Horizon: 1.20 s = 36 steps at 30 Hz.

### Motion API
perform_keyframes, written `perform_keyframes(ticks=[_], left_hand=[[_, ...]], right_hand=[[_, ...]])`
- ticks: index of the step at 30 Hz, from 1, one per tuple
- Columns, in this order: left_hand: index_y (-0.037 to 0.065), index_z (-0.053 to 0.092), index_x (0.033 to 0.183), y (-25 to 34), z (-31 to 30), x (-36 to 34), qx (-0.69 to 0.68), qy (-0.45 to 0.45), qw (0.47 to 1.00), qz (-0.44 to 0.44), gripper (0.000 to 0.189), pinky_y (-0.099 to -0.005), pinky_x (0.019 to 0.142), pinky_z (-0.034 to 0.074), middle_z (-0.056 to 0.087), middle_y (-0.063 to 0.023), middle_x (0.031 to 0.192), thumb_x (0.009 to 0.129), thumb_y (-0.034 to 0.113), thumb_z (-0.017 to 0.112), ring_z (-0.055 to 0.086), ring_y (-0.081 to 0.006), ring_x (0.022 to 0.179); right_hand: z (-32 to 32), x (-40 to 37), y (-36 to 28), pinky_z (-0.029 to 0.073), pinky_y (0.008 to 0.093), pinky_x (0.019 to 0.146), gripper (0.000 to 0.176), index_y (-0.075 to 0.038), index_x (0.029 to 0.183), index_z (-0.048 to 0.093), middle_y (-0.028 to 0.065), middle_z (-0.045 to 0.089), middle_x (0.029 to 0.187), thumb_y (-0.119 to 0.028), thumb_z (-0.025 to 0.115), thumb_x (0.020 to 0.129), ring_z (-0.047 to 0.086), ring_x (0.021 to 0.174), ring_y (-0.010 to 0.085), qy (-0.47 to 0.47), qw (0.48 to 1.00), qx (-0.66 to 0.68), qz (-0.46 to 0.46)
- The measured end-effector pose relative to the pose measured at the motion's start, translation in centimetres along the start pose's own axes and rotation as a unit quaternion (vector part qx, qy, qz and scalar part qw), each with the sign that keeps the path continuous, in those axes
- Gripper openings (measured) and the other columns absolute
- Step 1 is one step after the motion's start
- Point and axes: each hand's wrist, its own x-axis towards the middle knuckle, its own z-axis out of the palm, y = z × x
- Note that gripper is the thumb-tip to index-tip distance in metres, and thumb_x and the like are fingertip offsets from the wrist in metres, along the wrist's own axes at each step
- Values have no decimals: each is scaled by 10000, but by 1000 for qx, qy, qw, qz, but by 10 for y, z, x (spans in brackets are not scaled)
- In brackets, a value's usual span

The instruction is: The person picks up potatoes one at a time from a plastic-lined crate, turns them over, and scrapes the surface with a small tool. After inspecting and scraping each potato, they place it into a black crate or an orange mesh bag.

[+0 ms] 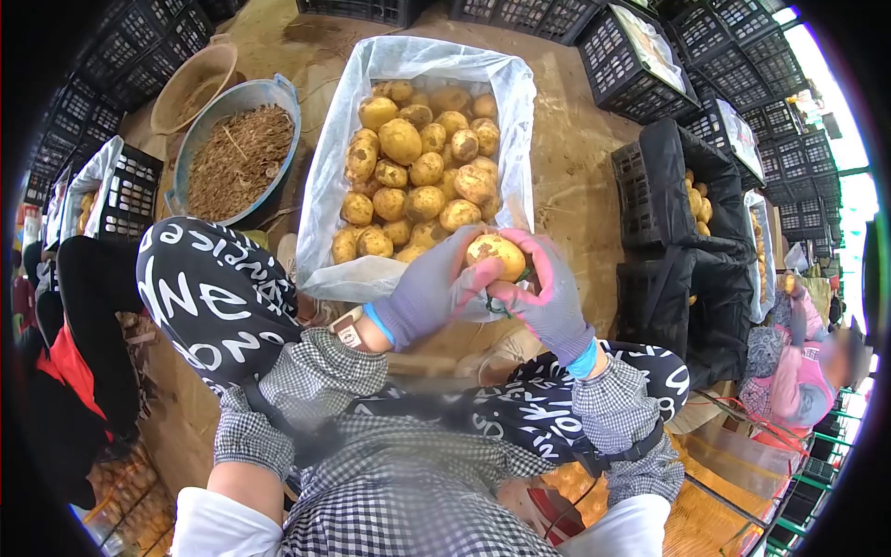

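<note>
Between my two gloved hands is a yellow potato (pixel 497 256) with brown skin patches, held just over the near edge of a crate. My left hand (pixel 429 290), in a grey glove with pink fingers, is closed around its left side. My right hand (pixel 549 295) grips the right side, its thumb below the potato. Something small and dark green (pixel 504 303) shows by the right fingers; I cannot make out what it is. In front of me stands the crate with a white liner (pixel 327 190), holding several potatoes (pixel 426 169), some with dark patches.
Left of the crate stands a blue basin (pixel 295 121) of brown, chaff-like material, with a tan basin (pixel 167 104) behind it. Black crates (pixel 650 200) with potatoes line the right side. A person in pink (pixel 796 371) sits far right; another person's dark-clothed leg (pixel 102 306) shows at left.
</note>
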Motion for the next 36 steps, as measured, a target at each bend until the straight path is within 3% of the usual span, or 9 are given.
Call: perform_keyframes(ticks=[2,5,12,14,18,23,26,33,36], left_hand=[[26,496,1291,5,-2,-3,98,21,995,-5,464,-326,743,504,646,-158,927,997,384,525,652,-209,828],[35,458,1355,-24,-3,-1,103,28,994,24,519,-286,675,480,588,-69,895,968,360,579,568,-115,736],[14,440,1360,-15,4,6,-91,51,988,113,562,-332,912,475,569,-142,1204,974,403,565,594,-219,1077],[-3,399,1390,-9,2,10,91,67,982,149,676,-315,992,438,500,-114,1303,939,452,612,532,-191,1170],[-25,335,1398,-5,0,9,-237,-16,971,39,808,-320,1042,411,482,-102,1313,865,460,701,496,-167,1210],[37,327,1447,-4,2,13,-324,20,945,24,787,-240,844,493,529,-68,1238,854,317,763,581,-119,1014],[-23,305,1400,-4,1,12,-324,-23,945,32,805,-332,1053,404,487,-93,1297,858,397,726,485,-163,1221],[-18,334,1392,-2,2,10,-277,-12,960,24,771,-331,1049,408,489,-102,1279,872,415,702,472,-167,1225],[-23,345,1383,-12,3,10,-235,-5,972,28,761,-325,1026,428,494,-105,1259,882,439,683,482,-161,1206]], right_hand=[[4,-5,-1,421,356,1007,640,-15,1298,525,130,558,1247,-223,804,761,548,1163,263,-8,995,65,69],[8,-8,7,448,303,976,664,3,1311,498,95,516,1264,-246,812,782,544,1145,189,-23,995,81,59],[8,1,-3,461,329,975,649,-12,1337,478,111,546,1258,-271,786,828,521,1206,198,67,944,304,111],[0,1,-17,445,318,987,589,-11,1381,449,90,575,1224,-223,712,898,549,1172,189,30,933,336,123],[-7,3,-8,443,300,967,542,-7,1425,410,66,606,1147,-193,619,962,585,1068,153,66,996,61,-7],[-5,1,-14,456,233,708,494,43,1427,402,37,557,801,-224,491,1021,552,756,109,155,961,230,-8],[-4,-3,-16,432,227,664,488,42,1426,411,25,536,763,-227,478,1025,512,697,96,71,967,245,7],[0,-3,-15,367,219,561,512,39,1427,417,2,481,665,-251,481,1009,437,579,63,44,962,271,8],[-9,-6,-19,403,215,642,564,42,1439,395,-30,510,743,-305,519,1012,462,680,62,12,965,253,72]])
